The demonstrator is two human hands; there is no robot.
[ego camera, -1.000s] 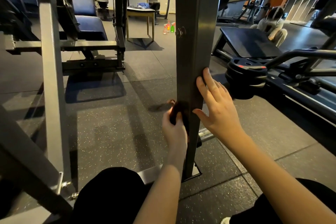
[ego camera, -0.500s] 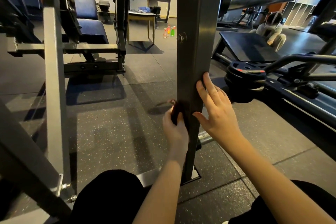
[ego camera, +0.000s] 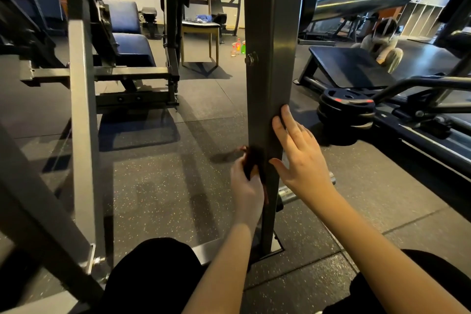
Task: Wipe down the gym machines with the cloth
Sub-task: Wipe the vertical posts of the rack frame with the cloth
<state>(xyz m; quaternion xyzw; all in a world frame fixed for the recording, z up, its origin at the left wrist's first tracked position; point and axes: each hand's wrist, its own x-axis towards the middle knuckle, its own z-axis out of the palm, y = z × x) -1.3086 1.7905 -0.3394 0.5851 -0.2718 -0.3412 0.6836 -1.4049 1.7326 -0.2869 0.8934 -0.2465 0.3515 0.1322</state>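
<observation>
A dark square steel post (ego camera: 267,58) of a gym machine stands upright right in front of me. My left hand (ego camera: 246,186) grips a small dark reddish cloth (ego camera: 252,160) and presses it against the post's left face, low down. My right hand (ego camera: 298,150) lies with straight fingers on the post's right edge, thumb spread toward the cloth. Most of the cloth is hidden by my fingers and the post.
A grey frame upright (ego camera: 81,122) and a blue-padded seat (ego camera: 132,48) stand to the left. Stacked black weight plates (ego camera: 344,107) and a black footplate (ego camera: 349,66) lie to the right. Spray bottles (ego camera: 238,47) sit on the floor by a wooden chair (ego camera: 201,25). A person (ego camera: 382,41) crouches far right.
Both hands stay at about the same height on the post. The view has tipped down slightly, so the post and hands sit a little lower in frame.
</observation>
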